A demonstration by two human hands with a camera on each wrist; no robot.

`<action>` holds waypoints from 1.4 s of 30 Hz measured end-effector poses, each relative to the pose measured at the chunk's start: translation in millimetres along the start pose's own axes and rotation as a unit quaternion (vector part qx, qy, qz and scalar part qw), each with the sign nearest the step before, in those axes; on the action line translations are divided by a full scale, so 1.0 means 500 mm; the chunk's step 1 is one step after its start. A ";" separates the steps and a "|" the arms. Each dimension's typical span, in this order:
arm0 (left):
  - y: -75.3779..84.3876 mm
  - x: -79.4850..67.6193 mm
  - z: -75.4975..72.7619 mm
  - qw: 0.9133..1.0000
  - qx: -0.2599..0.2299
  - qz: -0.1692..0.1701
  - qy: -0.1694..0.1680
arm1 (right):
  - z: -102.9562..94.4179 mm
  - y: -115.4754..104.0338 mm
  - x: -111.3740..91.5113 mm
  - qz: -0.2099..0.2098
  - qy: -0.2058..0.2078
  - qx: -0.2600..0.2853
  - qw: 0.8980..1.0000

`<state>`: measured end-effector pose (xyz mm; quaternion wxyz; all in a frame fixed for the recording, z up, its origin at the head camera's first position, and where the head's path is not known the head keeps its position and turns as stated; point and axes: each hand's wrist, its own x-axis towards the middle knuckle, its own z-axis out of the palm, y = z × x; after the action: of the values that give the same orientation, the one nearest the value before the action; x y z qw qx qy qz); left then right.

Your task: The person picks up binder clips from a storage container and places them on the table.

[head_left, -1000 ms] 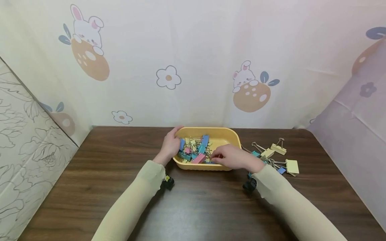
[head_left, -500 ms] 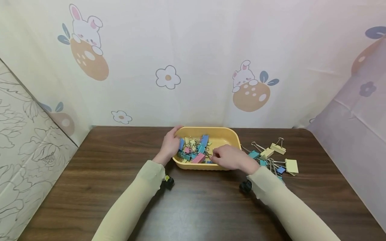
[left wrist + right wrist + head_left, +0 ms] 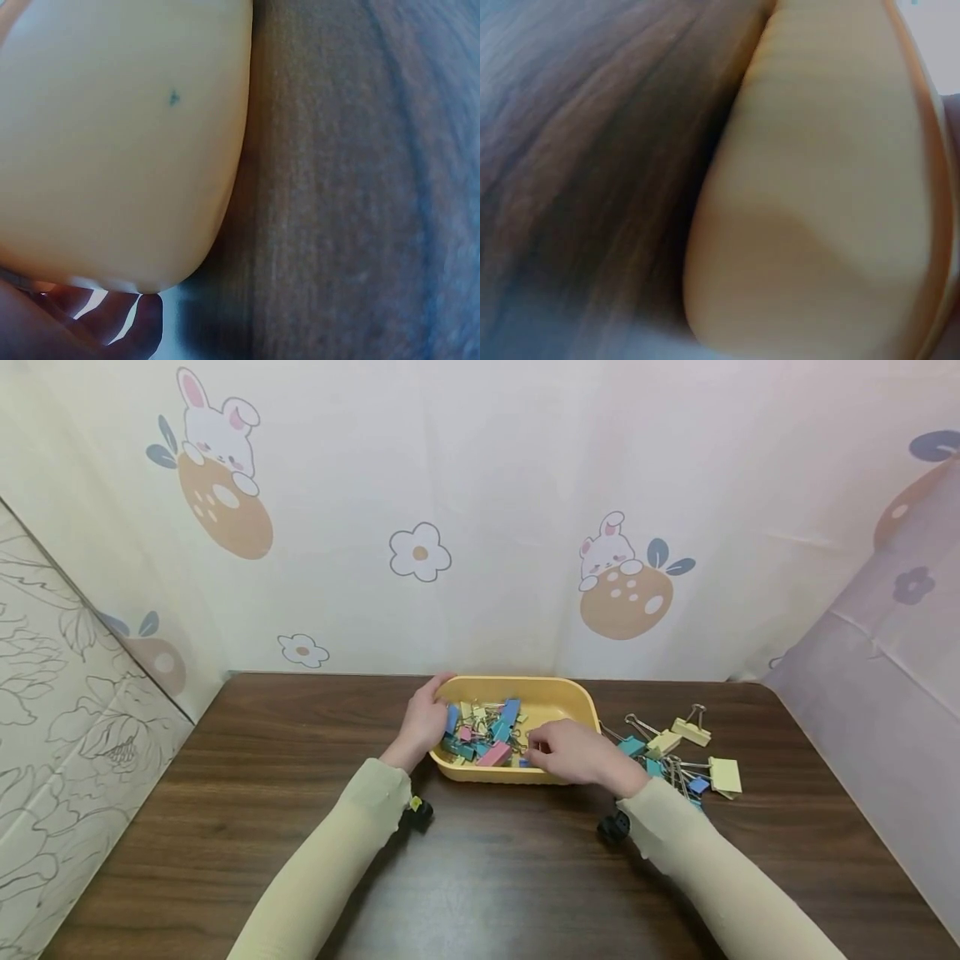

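Note:
A yellow plastic basket (image 3: pixel 517 775) stands at the back of the table, with many colored binder clips (image 3: pixel 480 727) heaped mostly in its left half. My left hand (image 3: pixel 424 724) grips the basket's left end; in the left wrist view, fingers (image 3: pixel 142 322) curl against its outer wall. Over the front right part of the basket, my right hand (image 3: pixel 573 752) reaches in with bent fingers, close to a pink binder clip (image 3: pixel 495 755) and a small blue one. Its fingertips are hidden, and I cannot tell whether they pinch a clip. The right wrist view shows the basket's outer wall (image 3: pixel 817 165).
Right of the basket, a loose pile of binder clips lies on the brown table (image 3: pixel 480 877), including a large pale yellow clip (image 3: pixel 725 777) and a teal clip (image 3: pixel 632 746). A curtain (image 3: pixel 510 527) printed with rabbits hangs behind the table's back edge.
My right hand has shifted very slightly within the basket, and its sleeve has uncovered more of the teal clips in the pile. The left hand and basket stay in place.

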<state>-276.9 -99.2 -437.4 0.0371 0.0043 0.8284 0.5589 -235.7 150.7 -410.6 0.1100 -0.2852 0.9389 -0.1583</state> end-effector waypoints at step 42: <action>-0.003 0.000 0.001 1.000 -0.004 0.003 0.001 | -0.011 0.012 -0.009 -0.035 -0.024 0.093 0.995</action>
<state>-276.8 -99.1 -439.0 0.0347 0.0056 0.8264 0.5620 -236.6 159.3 -407.0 0.1529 -0.3098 0.9066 -0.2422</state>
